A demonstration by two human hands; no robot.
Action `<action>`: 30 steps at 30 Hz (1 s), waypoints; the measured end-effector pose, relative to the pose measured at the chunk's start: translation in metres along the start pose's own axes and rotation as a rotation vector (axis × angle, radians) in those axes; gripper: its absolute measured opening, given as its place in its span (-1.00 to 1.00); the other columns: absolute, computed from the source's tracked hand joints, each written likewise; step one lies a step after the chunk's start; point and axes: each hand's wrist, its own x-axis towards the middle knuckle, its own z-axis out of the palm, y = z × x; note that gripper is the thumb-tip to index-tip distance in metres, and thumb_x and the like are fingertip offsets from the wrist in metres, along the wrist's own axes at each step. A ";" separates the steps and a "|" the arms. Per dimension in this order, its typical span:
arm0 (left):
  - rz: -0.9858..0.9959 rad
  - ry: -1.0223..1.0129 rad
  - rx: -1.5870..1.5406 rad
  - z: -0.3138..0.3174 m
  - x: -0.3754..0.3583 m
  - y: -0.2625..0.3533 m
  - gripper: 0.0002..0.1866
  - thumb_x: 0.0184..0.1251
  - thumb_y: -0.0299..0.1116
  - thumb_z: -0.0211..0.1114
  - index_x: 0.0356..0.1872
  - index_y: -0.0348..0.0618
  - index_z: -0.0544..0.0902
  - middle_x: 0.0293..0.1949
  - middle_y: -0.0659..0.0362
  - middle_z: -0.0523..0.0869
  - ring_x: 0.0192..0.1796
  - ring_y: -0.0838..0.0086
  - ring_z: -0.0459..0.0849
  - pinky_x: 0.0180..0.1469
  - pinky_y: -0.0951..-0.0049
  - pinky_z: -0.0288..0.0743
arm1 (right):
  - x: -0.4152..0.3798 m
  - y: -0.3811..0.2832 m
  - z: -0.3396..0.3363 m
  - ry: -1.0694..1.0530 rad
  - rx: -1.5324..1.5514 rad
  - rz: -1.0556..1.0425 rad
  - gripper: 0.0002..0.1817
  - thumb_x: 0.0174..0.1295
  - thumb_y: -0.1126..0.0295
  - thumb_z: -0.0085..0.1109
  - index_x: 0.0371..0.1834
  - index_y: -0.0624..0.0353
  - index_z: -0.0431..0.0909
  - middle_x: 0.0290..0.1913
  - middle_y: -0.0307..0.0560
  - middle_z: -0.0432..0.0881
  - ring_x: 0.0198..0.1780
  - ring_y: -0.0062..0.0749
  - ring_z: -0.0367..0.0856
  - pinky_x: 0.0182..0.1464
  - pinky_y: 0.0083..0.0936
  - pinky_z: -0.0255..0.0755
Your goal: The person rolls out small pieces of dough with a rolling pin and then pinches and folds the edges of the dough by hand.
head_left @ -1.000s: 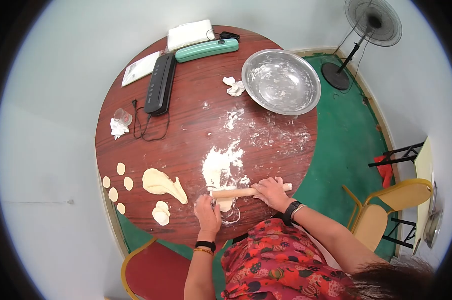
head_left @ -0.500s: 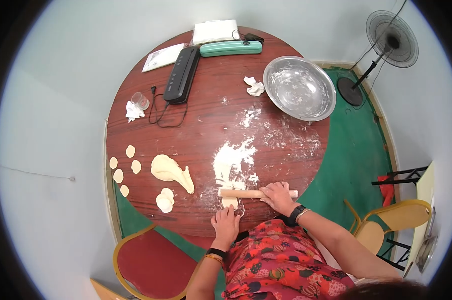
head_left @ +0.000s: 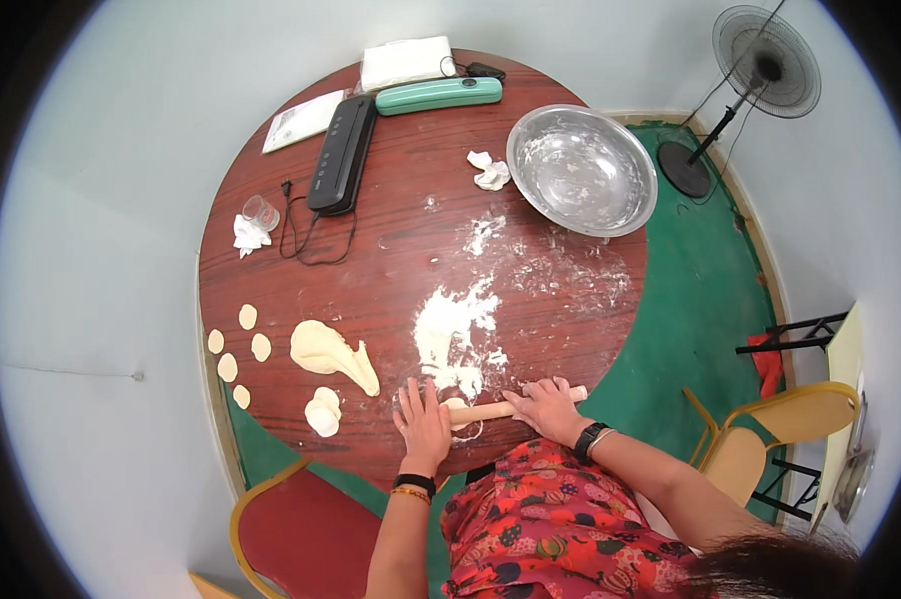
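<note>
A wooden rolling pin [head_left: 485, 411] lies across a small piece of dough [head_left: 456, 404] near the table's front edge. My right hand [head_left: 548, 411] rests over the right part of the pin, fingers bent over it. At the pin's left end is my left hand [head_left: 424, 431], palm down with its fingers spread; it hides that end. Part of the dough shows just beyond the pin, beside the left fingers. Loose white flour [head_left: 454, 334] covers the wood ahead of both hands.
Left of my hands lie a long dough lump [head_left: 331, 354], a small dough pile [head_left: 323, 411] and several dough rounds [head_left: 261, 346]. Farther back are a metal basin [head_left: 582, 170], a black sealer-like device [head_left: 342, 155], a teal device [head_left: 439, 95] and a clear cup [head_left: 261, 213].
My left hand has moved from the dough's near edge to the pin's left end, its fingers spreading. The pin has come closer to my body and tilted, with my right hand still on it.
</note>
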 end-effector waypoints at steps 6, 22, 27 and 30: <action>-0.054 0.026 0.050 -0.004 0.046 0.008 -0.35 0.52 -0.09 -0.05 0.55 -0.05 0.10 0.59 -0.07 -0.11 0.58 -0.13 -0.16 0.42 -0.41 -0.18 | 0.020 0.004 0.000 -0.019 0.002 0.121 -0.45 0.25 0.16 0.23 0.35 -0.24 0.44 -0.07 -0.26 0.48 0.04 -0.28 0.40 0.07 -0.17 0.14; 0.392 0.143 -0.179 -0.010 0.014 -0.028 -0.58 0.34 -0.30 0.19 0.20 -0.18 0.51 0.25 -0.13 0.44 0.31 -0.05 0.36 0.30 0.00 0.15 | 0.027 0.013 -0.008 0.088 0.113 0.141 -0.61 0.19 0.16 0.30 0.09 -0.10 0.56 -0.14 -0.27 0.53 -0.03 -0.24 0.46 0.06 -0.13 0.19; 0.509 0.073 0.071 -0.011 -0.011 -0.028 -0.54 0.38 -0.20 0.18 0.26 -0.06 0.50 0.34 0.01 0.42 0.38 0.06 0.33 0.30 -0.03 0.12 | 0.018 0.025 -0.008 0.063 0.052 0.143 -0.60 0.18 0.16 0.31 0.10 -0.09 0.55 -0.13 -0.24 0.54 -0.03 -0.23 0.47 0.05 -0.12 0.19; 0.434 0.049 0.102 -0.001 -0.025 -0.026 -0.51 0.39 -0.14 0.17 0.30 -0.04 0.49 0.36 0.06 0.42 0.39 0.10 0.32 0.31 -0.03 0.09 | 0.016 0.028 -0.007 0.072 0.030 0.140 -0.59 0.18 0.15 0.31 0.10 -0.08 0.56 -0.14 -0.24 0.54 -0.04 -0.23 0.47 0.05 -0.12 0.20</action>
